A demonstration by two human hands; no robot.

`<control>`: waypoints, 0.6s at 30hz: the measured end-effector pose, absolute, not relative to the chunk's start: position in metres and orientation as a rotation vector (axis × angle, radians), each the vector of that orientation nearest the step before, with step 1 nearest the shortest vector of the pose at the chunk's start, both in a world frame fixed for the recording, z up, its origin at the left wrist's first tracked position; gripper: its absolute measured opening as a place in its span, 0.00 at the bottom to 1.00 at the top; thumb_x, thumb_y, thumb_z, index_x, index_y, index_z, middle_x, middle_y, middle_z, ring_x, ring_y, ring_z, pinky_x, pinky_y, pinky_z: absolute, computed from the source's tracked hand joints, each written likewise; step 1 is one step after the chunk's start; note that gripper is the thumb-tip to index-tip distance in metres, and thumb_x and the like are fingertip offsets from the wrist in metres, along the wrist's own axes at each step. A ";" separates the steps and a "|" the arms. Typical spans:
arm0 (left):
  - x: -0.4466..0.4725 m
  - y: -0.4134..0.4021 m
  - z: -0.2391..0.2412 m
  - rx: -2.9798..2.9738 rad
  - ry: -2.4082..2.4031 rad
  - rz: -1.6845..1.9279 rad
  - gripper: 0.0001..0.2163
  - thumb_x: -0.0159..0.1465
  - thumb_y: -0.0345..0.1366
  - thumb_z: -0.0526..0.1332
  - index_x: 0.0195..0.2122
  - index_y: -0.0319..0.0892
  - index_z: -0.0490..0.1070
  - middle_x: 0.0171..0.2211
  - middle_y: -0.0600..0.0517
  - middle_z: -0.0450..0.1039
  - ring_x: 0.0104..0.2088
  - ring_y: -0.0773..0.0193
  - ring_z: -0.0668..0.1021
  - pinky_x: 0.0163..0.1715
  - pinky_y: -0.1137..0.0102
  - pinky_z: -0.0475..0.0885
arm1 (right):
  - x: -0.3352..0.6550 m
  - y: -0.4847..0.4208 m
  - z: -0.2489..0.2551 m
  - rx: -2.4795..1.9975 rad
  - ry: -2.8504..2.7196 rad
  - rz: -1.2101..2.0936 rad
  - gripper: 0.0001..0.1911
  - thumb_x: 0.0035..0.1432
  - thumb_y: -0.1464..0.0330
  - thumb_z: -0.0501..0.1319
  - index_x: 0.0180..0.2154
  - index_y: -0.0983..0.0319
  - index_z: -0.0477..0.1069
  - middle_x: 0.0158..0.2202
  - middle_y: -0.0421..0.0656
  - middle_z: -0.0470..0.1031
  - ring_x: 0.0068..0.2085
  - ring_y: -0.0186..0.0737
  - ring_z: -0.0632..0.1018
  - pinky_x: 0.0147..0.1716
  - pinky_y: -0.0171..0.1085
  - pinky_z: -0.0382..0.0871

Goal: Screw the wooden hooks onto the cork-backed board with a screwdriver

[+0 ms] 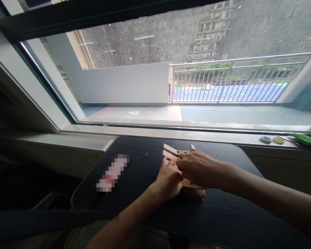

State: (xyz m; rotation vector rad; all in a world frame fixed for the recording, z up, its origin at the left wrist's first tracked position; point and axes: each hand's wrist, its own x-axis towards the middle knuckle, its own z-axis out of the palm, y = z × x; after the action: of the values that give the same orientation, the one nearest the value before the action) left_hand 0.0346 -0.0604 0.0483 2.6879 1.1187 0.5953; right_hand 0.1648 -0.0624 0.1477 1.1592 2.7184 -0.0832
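Note:
A light wooden slatted assembly [169,149] with dark round holes rests on the black table [223,211], slightly right of its middle. My left hand [168,180] is closed on the near left side of this assembly, fingers curled over a slat. From the right, my right hand [198,166] reaches across the top with its fingers bent together. Whatever those fingers pinch is hidden from the camera. Both hands nearly touch and cover the centre of the wood. Below them shows a thicker wooden block end [200,194].
A small metal screw or pin [145,154] lies left of the assembly. Further left is a blurred pink and red item [112,174]. Two tape rolls [272,140] and a green cloth-like thing [305,140] sit on the windowsill [197,135]. A large window rises behind the table.

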 end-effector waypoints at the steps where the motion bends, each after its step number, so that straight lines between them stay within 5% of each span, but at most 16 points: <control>1: 0.035 -0.061 0.050 2.697 1.125 0.586 0.11 0.60 0.30 0.55 0.41 0.44 0.73 0.45 0.48 0.73 0.50 0.54 0.70 0.57 0.51 0.51 | 0.166 -0.062 0.148 1.189 2.715 -0.074 0.08 0.54 0.76 0.55 0.34 0.65 0.73 0.34 0.48 0.76 0.37 0.43 0.76 0.32 0.36 0.62; 8: 0.035 -0.062 0.051 2.692 1.119 0.642 0.08 0.59 0.30 0.56 0.35 0.43 0.74 0.45 0.49 0.73 0.50 0.55 0.69 0.55 0.54 0.53 | 0.169 -0.066 0.168 1.145 2.662 -0.065 0.10 0.51 0.75 0.60 0.39 0.64 0.71 0.41 0.47 0.74 0.36 0.42 0.75 0.28 0.35 0.59; 18: 0.034 -0.062 0.055 2.655 1.138 0.605 0.08 0.58 0.28 0.56 0.36 0.43 0.73 0.43 0.49 0.74 0.49 0.56 0.71 0.56 0.54 0.52 | 0.166 -0.058 0.160 1.160 2.688 -0.180 0.08 0.58 0.72 0.56 0.30 0.66 0.72 0.33 0.46 0.75 0.31 0.36 0.74 0.28 0.33 0.58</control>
State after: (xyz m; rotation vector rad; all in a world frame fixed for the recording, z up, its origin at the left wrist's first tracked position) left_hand 0.0342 -0.0624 0.0546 2.6545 1.1383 0.6047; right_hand 0.1665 -0.0578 0.1599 1.1602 2.6880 -0.1803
